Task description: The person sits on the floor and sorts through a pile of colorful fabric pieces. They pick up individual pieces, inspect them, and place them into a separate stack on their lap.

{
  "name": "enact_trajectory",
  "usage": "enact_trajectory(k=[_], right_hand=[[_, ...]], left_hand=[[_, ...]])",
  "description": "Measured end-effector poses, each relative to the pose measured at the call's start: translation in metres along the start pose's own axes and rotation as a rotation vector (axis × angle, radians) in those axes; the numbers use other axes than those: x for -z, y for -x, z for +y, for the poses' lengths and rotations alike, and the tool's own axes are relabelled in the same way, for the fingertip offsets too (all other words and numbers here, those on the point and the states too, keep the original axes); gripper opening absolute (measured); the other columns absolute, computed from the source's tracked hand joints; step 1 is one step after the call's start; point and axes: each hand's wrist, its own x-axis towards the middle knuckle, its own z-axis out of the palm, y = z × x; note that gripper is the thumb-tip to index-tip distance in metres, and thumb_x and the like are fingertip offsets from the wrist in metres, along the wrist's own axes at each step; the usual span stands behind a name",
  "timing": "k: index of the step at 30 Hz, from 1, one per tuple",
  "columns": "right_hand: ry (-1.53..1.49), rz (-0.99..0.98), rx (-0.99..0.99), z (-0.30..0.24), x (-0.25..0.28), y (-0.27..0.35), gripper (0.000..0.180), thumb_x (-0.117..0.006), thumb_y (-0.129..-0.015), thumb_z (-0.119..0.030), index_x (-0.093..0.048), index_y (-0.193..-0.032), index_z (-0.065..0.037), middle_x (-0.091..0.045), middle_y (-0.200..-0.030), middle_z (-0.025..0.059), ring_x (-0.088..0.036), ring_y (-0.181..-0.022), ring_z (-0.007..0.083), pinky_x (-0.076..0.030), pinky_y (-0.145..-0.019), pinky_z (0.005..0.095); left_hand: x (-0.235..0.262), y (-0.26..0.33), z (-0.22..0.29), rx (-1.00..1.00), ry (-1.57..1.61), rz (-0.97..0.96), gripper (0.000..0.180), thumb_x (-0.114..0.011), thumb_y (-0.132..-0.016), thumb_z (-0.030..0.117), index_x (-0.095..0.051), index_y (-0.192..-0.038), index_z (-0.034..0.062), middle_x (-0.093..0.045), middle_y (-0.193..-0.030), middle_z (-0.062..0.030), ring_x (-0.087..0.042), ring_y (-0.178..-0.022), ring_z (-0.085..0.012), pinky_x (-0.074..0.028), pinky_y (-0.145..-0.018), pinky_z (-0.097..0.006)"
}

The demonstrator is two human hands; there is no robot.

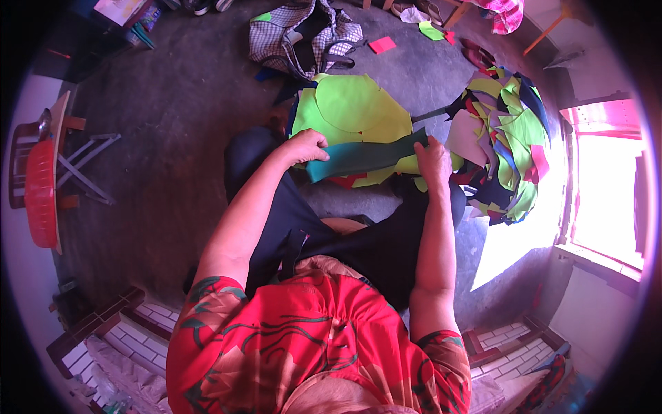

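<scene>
A long strip of dark teal cloth (pixel 365 156) is stretched between my two hands, above my lap. Closed on its left end is my left hand (pixel 307 147), fingers pinching the edge. My right hand (pixel 434 163) grips the other end, near a patch of lime-green cloth. Beyond the strip lie large lime-green cloth pieces (pixel 355 103), stacked on the floor in front of my legs. Under the strip, a bit of red cloth (pixel 345 181) peeks out. To the right rises a big heap of cut cloth scraps (pixel 507 148) in lime, grey, navy and red.
A checked bag (pixel 303 38) lies slumped on the floor ahead, with a red cloth piece (pixel 382 45) beside it. At the left, a red plastic basin (pixel 41 193) rests by a folding stand (pixel 86 165). Sunlight enters through the window (pixel 607 193) at the right.
</scene>
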Motion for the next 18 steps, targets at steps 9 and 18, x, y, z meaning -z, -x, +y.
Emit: enact_trajectory(k=[9, 18], right_hand=[[0.01, 0.007, 0.005, 0.001, 0.002, 0.004, 0.029, -0.063, -0.075, -0.023, -0.06, -0.102, -0.013, -0.066, -0.088, 0.0158, -0.063, -0.086, 0.0332, -0.048, -0.076, 0.043], [-1.507, -0.173, 0.025, -0.013, 0.012, -0.002, 0.024, -0.061, -0.087, -0.01, -0.055, -0.11, -0.004, -0.058, -0.084, 0.0009, -0.058, -0.074, 0.0099, -0.049, -0.067, 0.0232]], left_hand=[[-0.003, 0.007, 0.011, 0.134, -0.28, 0.064, 0.04, -0.074, -0.067, 0.019, -0.062, -0.103, 0.0066, -0.066, -0.087, -0.0113, -0.065, -0.08, -0.0231, -0.051, -0.072, -0.036], [0.0, 0.006, 0.014, -0.092, -0.382, 0.318, 0.046, -0.077, -0.065, 0.024, -0.06, -0.106, 0.0094, -0.057, -0.114, -0.0089, -0.059, -0.099, -0.0259, -0.047, -0.084, -0.036]])
